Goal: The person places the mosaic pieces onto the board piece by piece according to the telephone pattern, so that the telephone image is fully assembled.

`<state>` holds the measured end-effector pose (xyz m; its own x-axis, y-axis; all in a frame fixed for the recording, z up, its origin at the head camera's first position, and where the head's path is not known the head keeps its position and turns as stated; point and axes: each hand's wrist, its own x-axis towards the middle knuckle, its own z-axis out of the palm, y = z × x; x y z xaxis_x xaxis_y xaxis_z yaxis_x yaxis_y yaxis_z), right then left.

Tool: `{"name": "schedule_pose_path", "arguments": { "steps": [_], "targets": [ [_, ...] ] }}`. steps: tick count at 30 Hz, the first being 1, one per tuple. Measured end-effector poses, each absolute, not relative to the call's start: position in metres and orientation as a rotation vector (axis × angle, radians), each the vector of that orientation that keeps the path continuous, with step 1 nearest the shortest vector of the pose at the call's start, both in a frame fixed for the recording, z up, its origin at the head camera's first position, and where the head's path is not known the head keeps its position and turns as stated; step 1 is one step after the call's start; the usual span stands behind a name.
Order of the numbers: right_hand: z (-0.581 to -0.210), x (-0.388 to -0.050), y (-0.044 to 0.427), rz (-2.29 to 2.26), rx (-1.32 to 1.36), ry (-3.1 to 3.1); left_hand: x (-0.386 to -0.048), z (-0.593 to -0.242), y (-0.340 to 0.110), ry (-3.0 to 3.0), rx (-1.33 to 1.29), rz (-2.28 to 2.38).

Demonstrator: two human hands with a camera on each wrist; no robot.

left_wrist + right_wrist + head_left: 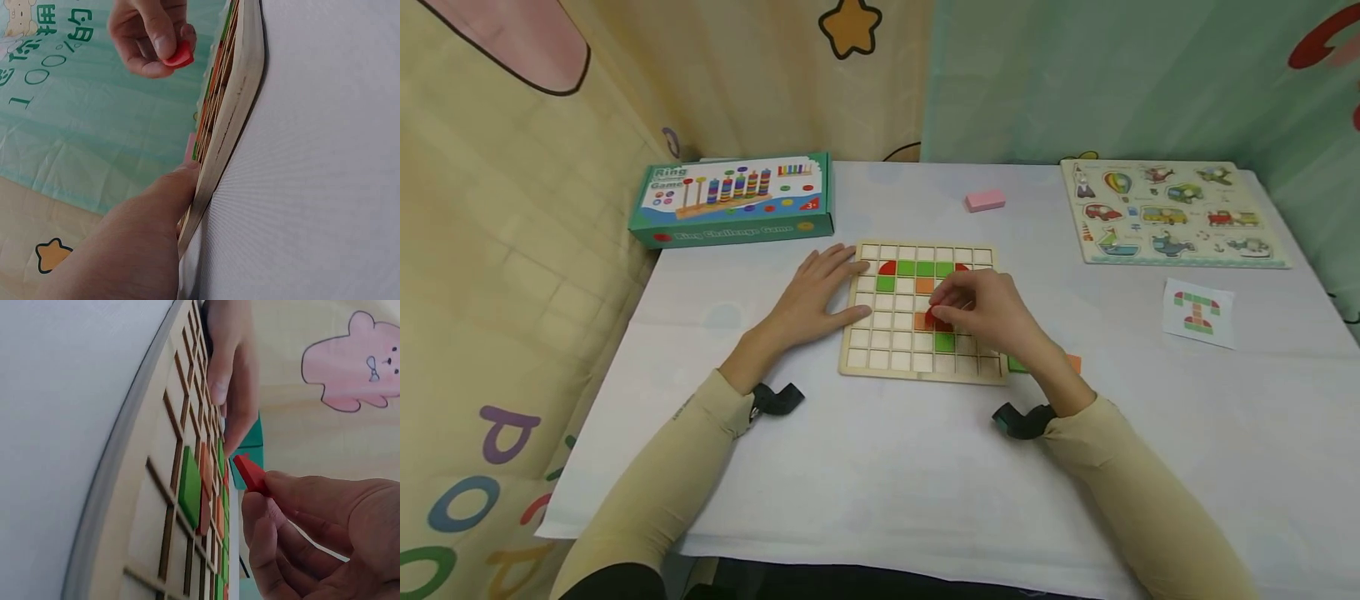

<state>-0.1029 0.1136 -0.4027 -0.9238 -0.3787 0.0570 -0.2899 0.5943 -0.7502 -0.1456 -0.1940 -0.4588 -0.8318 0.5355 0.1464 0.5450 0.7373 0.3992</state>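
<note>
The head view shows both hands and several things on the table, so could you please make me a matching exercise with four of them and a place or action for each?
Column one:
1. right hand
2. pink block
3. left hand
4. pattern card

Column two:
A. at the grid board's left edge
B. just on the near side of the picture puzzle
C. pinching a red piece
D. between the green box and the picture puzzle

Pairs: 1-C, 2-D, 3-A, 4-B
</note>
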Motion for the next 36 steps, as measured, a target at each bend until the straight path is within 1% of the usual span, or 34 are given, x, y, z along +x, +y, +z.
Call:
{"name": "schedule_pose_path", "arguments": {
  "steps": [8, 18, 23, 31, 36],
  "targets": [
    [-0.407, -0.116, 0.078, -1.179, -0.602, 2.678, -0.145, -0.458, -0.194, -2.912, -0.897, -0.683],
    [-0.414, -0.112, 0.076, -1.099, -0.666, 2.694, -0.146, -0.459, -0.196, -2.912, -0.896, -0.673],
    [-0.406, -0.106, 0.099, -1.130, -0.686, 2.722, -0.146, -0.459, -0.195, -2.915, -0.897, -0.665],
    [-0.399, -0.092, 0.162, -1.081, -0.557, 2.772, -0.145, -0.459, -0.193, -2.908, -0.898, -0.672],
    [-0.400, -0.086, 0.198, -1.091, -0.551, 2.729, -0.146, -0.458, -0.194, -2.921, -0.892, -0.647]
  ]
}}
